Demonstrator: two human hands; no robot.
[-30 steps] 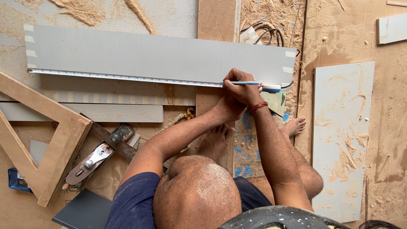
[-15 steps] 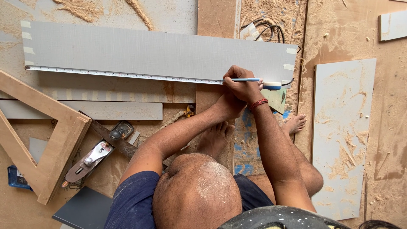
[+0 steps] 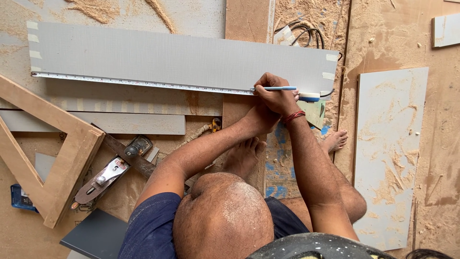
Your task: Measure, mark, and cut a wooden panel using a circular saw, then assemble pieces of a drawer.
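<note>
At the far left a wooden triangular frame [image 3: 52, 158] lies on the sawdust-covered floor [image 3: 393, 43], with a small blue box [image 3: 21, 196] by its lower corner and a metal hand plane [image 3: 108, 173] just beside it to the right. Above them a long grey board [image 3: 182, 60] runs left to right across the floor, and a tape measure blade [image 3: 139, 83] is stretched along its near edge on the same axis, from the board's left end to a white and blue case [image 3: 309, 96] near the right end. The person's two hands meet close to that right end. The left hand [image 3: 258, 117] sits just below and against the right hand [image 3: 273, 93], pressed at the board's edge; its fingers are hidden, so I cannot tell whether they are curled or flat. The right-hand fingers are clenched around a light blue pencil [image 3: 282, 88], which lies nearly parallel to the tape, its tip hidden under the hand at the tape's edge. The right hand is the nearer to the case. Below the hands are the person's bare feet [image 3: 244, 156]. Black cables [image 3: 306, 33] lie above the board's right end, and further right a pale panel [image 3: 390, 153] lies well apart, clear of the work.
</note>
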